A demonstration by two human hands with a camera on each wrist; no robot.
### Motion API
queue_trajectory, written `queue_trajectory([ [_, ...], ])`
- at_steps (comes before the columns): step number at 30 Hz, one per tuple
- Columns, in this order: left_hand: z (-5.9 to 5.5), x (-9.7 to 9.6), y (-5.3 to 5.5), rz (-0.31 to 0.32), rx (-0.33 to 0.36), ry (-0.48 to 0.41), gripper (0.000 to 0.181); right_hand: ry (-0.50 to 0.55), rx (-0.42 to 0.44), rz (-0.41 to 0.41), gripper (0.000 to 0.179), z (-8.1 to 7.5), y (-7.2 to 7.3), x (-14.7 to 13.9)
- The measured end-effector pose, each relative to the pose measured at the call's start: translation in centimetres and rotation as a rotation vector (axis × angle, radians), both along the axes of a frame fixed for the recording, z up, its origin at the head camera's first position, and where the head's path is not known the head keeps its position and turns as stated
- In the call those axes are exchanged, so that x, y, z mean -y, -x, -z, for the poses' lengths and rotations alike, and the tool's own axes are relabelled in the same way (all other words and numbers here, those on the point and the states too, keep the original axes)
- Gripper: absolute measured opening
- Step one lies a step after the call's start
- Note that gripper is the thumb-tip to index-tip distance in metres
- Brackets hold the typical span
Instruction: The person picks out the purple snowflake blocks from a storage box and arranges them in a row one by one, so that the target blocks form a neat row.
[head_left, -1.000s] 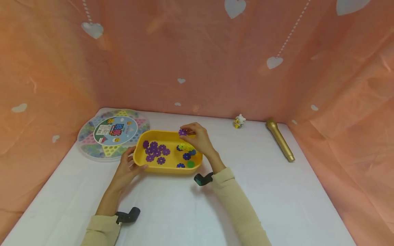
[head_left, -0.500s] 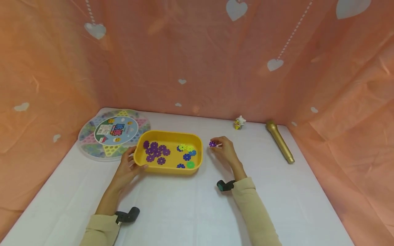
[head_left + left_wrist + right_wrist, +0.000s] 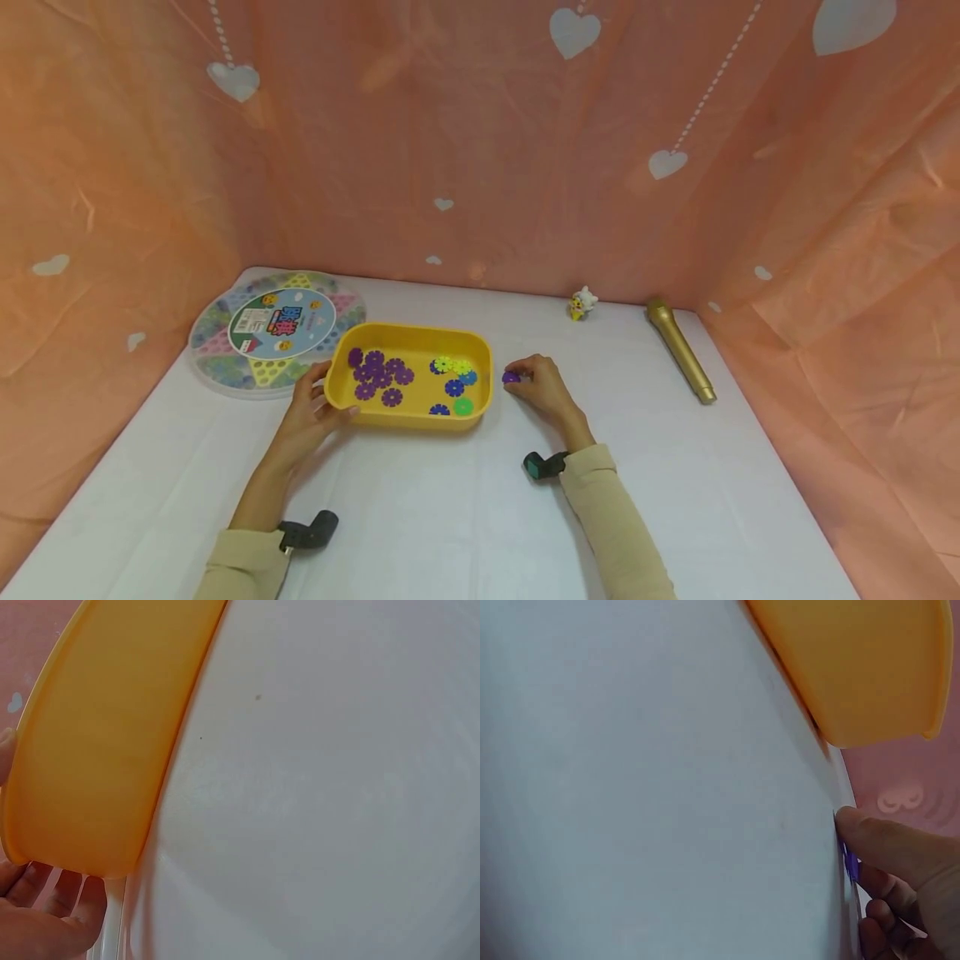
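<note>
A yellow plastic tub (image 3: 417, 423) stands on the white table. My left hand (image 3: 303, 422) grips its left end, thumb over the front rim; in the left wrist view the fingers (image 3: 88, 904) touch the end wall. Several purple snowflake discs (image 3: 375, 373) lie in the left half of the tub. Blue (image 3: 454, 388), yellow-green and green discs (image 3: 462, 407) lie in its right half. Just right of the tub, my right hand (image 3: 547, 392) pinches one purple snowflake disc (image 3: 511, 377) right at the tabletop. The right wrist view shows its purple edge (image 3: 852, 864) between thumb and fingers.
Behind the tub at the left lies a round Chinese checkers set (image 3: 281, 325). A small white and yellow figurine (image 3: 582, 304) stands at the back right, with a gold microphone (image 3: 681, 352) farther right. A peach curtain (image 3: 480, 150) encloses the table's back and sides.
My right hand has carried the purple disc from over the tub's right half out to the right, then down to the tabletop. The left hand stays on the tub.
</note>
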State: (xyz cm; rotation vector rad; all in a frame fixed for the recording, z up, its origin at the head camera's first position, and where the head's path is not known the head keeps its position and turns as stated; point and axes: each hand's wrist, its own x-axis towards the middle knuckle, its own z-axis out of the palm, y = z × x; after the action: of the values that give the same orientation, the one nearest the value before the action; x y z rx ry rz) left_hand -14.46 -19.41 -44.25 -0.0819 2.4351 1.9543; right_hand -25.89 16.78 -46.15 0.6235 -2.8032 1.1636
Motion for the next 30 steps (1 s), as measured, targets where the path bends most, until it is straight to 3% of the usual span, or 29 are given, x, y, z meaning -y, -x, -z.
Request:
queue_trajectory([
  [7, 0.0, 0.1, 0.0, 0.014, -0.018, -0.020, 0.084, 0.008, -0.005, -0.004, 0.026, -0.1, -0.1, 0.0],
  [14, 0.1, 0.2, -0.1, 0.025, -0.044, -0.039, 0.082, 0.024, 0.060, 0.039, 0.030, -0.3, -0.2, 0.1],
  [17, 0.0, 0.2, -0.1, 0.026, -0.033, -0.039, 0.083, 0.085, 0.040, 0.063, 0.032, -1.2, -0.1, 0.6],
  [24, -0.2, 0.2, -0.1, 0.021, -0.014, -0.026, 0.085, 0.308, -0.150, 0.024, 0.026, -4.4, 0.7, 3.9],
  [30, -0.2, 0.1, -0.1, 0.012, 0.010, -0.020, 0.085, 0.350, -0.114, -0.034, 0.025, -5.6, 0.5, 8.1],
])
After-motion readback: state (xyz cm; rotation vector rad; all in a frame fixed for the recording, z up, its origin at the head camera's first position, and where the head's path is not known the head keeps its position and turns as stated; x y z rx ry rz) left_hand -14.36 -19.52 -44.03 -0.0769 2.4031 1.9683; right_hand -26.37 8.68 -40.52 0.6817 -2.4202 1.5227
